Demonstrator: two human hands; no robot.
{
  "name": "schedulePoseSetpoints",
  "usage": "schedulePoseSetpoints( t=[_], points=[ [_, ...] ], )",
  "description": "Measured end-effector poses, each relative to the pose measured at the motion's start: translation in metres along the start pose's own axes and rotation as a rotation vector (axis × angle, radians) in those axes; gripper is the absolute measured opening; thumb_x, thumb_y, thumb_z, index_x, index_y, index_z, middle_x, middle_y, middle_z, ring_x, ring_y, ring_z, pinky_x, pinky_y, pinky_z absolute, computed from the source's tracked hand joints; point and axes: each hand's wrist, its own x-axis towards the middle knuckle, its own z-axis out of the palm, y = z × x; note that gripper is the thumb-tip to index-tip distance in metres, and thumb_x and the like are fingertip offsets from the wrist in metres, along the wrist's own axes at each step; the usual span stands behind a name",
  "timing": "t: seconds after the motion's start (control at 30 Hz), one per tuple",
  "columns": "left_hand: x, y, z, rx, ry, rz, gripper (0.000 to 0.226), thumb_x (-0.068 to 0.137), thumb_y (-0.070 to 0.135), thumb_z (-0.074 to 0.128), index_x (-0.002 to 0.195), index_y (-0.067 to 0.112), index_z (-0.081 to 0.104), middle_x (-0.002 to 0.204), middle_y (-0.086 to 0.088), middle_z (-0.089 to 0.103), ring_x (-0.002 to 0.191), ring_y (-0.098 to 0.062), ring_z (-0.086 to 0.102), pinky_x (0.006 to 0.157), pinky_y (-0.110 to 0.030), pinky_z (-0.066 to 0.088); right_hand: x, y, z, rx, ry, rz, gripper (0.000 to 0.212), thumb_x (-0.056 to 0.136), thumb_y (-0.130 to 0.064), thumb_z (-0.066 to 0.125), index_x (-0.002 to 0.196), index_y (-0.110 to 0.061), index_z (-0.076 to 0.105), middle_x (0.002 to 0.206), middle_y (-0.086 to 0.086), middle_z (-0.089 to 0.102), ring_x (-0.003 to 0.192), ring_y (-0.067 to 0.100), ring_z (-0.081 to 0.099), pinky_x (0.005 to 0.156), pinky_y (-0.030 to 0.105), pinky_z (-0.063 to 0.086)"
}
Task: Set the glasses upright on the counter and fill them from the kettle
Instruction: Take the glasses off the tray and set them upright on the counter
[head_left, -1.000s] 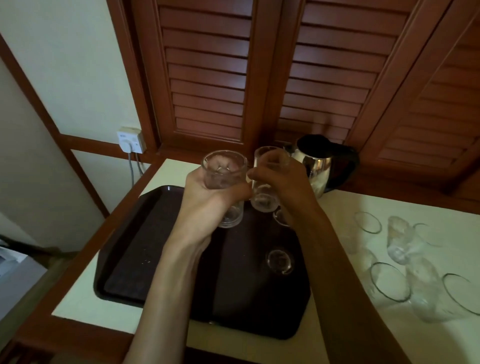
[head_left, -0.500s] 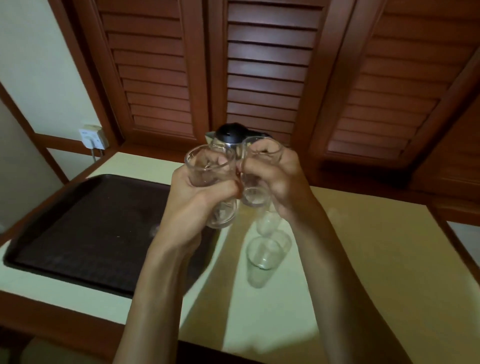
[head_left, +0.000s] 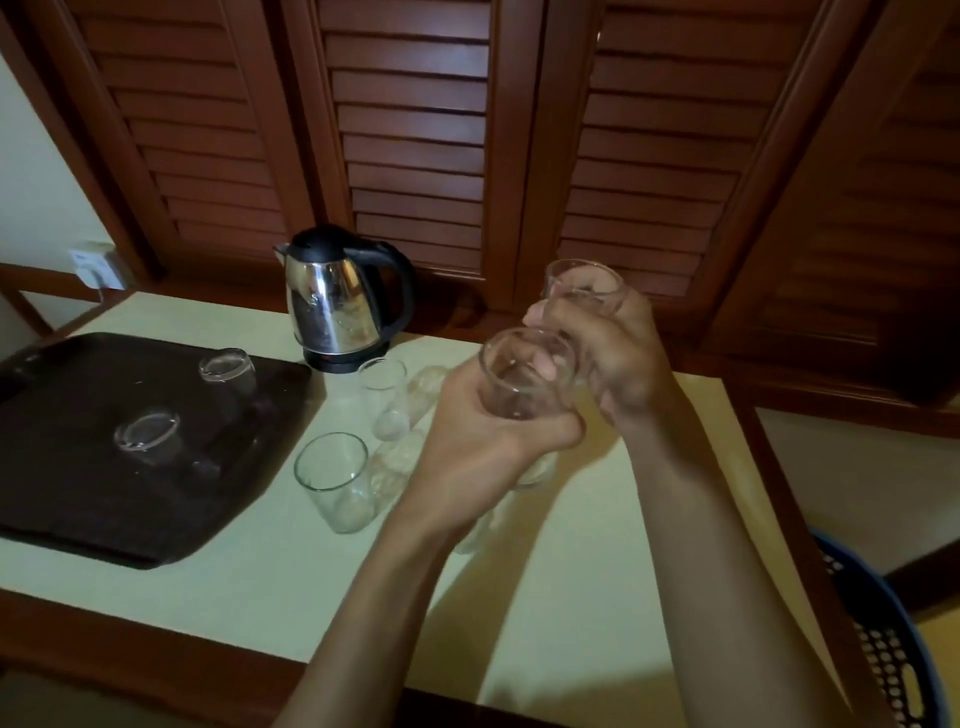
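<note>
One clear glass (head_left: 527, 382) is clasped mouth-up in the left hand (head_left: 483, 441), a second glass (head_left: 584, 286) in the right hand (head_left: 618, 358), both above the worktop (head_left: 597, 571). Two glasses (head_left: 335, 480) stand upright beside the tray (head_left: 62, 499); two remain inverted on it. Thin, smooth walls are judged light, slippery and fragile: mid-wall grip advised. The kettle (head_left: 337, 301) is untouched.

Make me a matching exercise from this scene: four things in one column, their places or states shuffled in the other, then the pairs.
1. stainless steel kettle with black handle
2. clear glass in the left hand
3. clear glass nearest the dark tray's far edge
4. blue plastic basket

A. upside down on the dark brown tray
B. beyond the counter's right end
C. held above the counter
D. standing by the wooden shutters

Pairs: 1-D, 2-C, 3-A, 4-B
</note>
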Motion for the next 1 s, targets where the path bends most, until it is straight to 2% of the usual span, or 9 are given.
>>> schedulePoseSetpoints(
  t=[0.13, 0.27, 0.37, 0.5, 0.6, 0.7, 0.8, 0.9, 1.0],
  points=[
    [-0.011, -0.051, 0.038, -0.002, -0.034, -0.099, 0.035, 0.068, -0.022, 0.071, 0.093, -0.004, 0.054, 0.077, -0.011, 0.059, 0.072, -0.024, 0.052, 0.069, -0.038, 0.043, 0.001, 0.016, -0.034, -0.043, 0.034, 0.059, 0.036, 0.054, -0.017, 0.081, 0.086, -0.013, 0.064, 0.093, 0.013, 0.07, 0.074, 0.028, 0.068, 0.073, 0.037, 0.053],
    [-0.014, -0.09, 0.055, 0.068, -0.013, -0.184, 0.031, 0.072, -0.019, 0.073, 0.091, -0.001, 0.057, 0.076, -0.009, 0.059, 0.069, -0.02, 0.053, 0.063, -0.033, 0.043, 0.003, 0.043, -0.061, -0.125, 0.037, 0.092, 0.041, 0.054, -0.025, 0.083, 0.089, -0.015, 0.064, 0.091, 0.013, 0.07, 0.082, 0.023, 0.066, 0.071, 0.032, 0.049],
    [-0.015, -0.11, 0.051, 0.108, 0.001, -0.231, 0.031, 0.073, -0.015, 0.075, 0.097, -0.005, 0.058, 0.08, -0.009, 0.062, 0.072, -0.019, 0.057, 0.065, -0.03, 0.047, 0.0, 0.066, -0.073, -0.12, 0.035, 0.108, 0.032, 0.064, -0.01, 0.083, 0.088, -0.015, 0.063, 0.092, -0.003, 0.071, 0.083, 0.012, 0.066, 0.072, 0.025, 0.05],
    [-0.019, -0.13, 0.047, 0.109, 0.01, -0.238, 0.031, 0.07, -0.014, 0.075, 0.093, -0.001, 0.058, 0.082, -0.01, 0.063, 0.075, -0.022, 0.058, 0.07, -0.037, 0.048, -0.008, 0.097, -0.082, -0.115, 0.036, 0.145, 0.032, 0.063, -0.012, 0.086, 0.087, -0.02, 0.065, 0.097, -0.014, 0.071, 0.095, 0.024, 0.068, 0.084, 0.033, 0.052],
    [-0.025, -0.139, 0.048, 0.058, 0.004, -0.256, 0.031, 0.07, -0.019, 0.072, 0.09, -0.002, 0.055, 0.08, -0.015, 0.058, 0.073, -0.024, 0.052, 0.067, -0.04, 0.043, -0.015, 0.113, -0.087, -0.185, 0.033, 0.193, 0.033, 0.062, -0.019, 0.09, 0.084, -0.029, 0.067, 0.094, -0.011, 0.07, 0.093, 0.023, 0.067, 0.082, 0.034, 0.051],
    [-0.028, -0.146, 0.049, 0.063, 0.007, -0.251, 0.03, 0.072, -0.022, 0.071, 0.09, -0.006, 0.054, 0.079, -0.017, 0.058, 0.072, -0.024, 0.051, 0.065, -0.04, 0.041, -0.022, 0.125, -0.09, -0.192, 0.039, 0.229, 0.033, 0.072, -0.002, 0.088, 0.095, -0.011, 0.065, 0.094, -0.002, 0.069, 0.089, 0.015, 0.065, 0.079, 0.03, 0.049],
    [-0.03, -0.152, 0.049, 0.1, 0.009, -0.237, 0.03, 0.072, -0.02, 0.073, 0.092, -0.007, 0.056, 0.086, -0.029, 0.062, 0.075, -0.025, 0.057, 0.067, -0.042, 0.045, -0.027, 0.132, -0.094, -0.199, 0.051, 0.258, 0.033, 0.073, -0.004, 0.088, 0.095, -0.015, 0.066, 0.095, 0.0, 0.07, 0.089, 0.016, 0.066, 0.078, 0.029, 0.05],
    [-0.031, -0.157, 0.048, 0.148, 0.012, -0.231, 0.032, 0.069, -0.021, 0.074, 0.091, -0.003, 0.059, 0.085, -0.022, 0.066, 0.076, -0.02, 0.061, 0.069, -0.036, 0.05, -0.029, 0.136, -0.097, -0.21, 0.077, 0.267, 0.034, 0.07, -0.011, 0.092, 0.091, -0.024, 0.067, 0.094, 0.0, 0.07, 0.084, 0.014, 0.065, 0.074, 0.029, 0.051],
    [-0.032, -0.159, 0.047, 0.173, 0.015, -0.232, 0.033, 0.07, -0.017, 0.078, 0.089, 0.002, 0.06, 0.078, -0.004, 0.065, 0.073, -0.015, 0.059, 0.068, -0.031, 0.051, -0.031, 0.14, -0.098, -0.212, 0.094, 0.261, 0.036, 0.069, -0.011, 0.093, 0.09, -0.024, 0.067, 0.089, -0.003, 0.07, 0.08, 0.012, 0.065, 0.072, 0.029, 0.051]
  ],
)
